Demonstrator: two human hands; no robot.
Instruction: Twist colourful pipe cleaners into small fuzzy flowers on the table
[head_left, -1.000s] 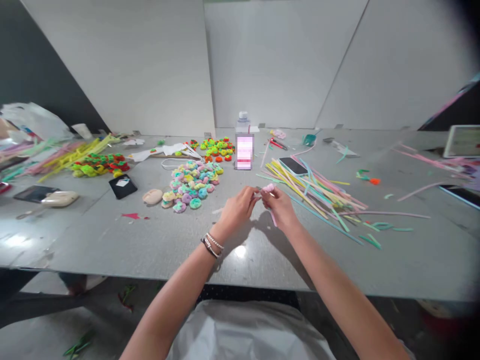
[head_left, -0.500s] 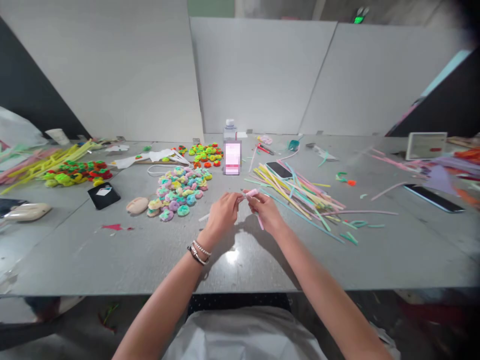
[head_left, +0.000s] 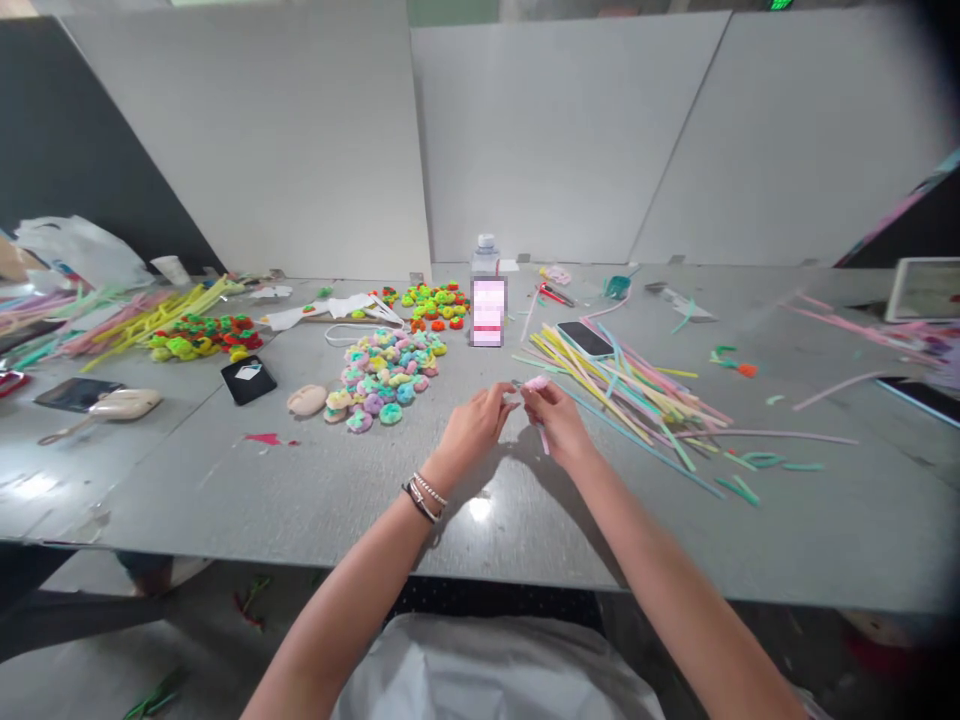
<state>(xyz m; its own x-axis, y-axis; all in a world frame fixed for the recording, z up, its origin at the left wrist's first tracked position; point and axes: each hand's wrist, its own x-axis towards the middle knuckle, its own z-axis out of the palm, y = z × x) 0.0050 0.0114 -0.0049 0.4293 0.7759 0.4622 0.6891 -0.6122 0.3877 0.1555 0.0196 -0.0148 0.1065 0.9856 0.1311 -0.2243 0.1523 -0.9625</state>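
Both hands are close together over the grey table. My right hand is closed on a pink fuzzy stem, whose top is bent or coiled and whose tail hangs below the fingers. My left hand is just left of it, fingers pinched near the stem's thin end; what lies between those fingertips is too small to make out. To the left lies a pile of pastel fuzzy rings. Loose pastel stems are spread at the right, with a phone on them.
A bottle stands behind an upright lit screen. Red and yellow fuzzy pieces and a black square item lie left. Scissors, a teal clip and a tablet are farther back right.
The camera view has turned a little to the left, so things appear shifted right. The hands have come slightly apart, and the pink stem stays in my right hand.
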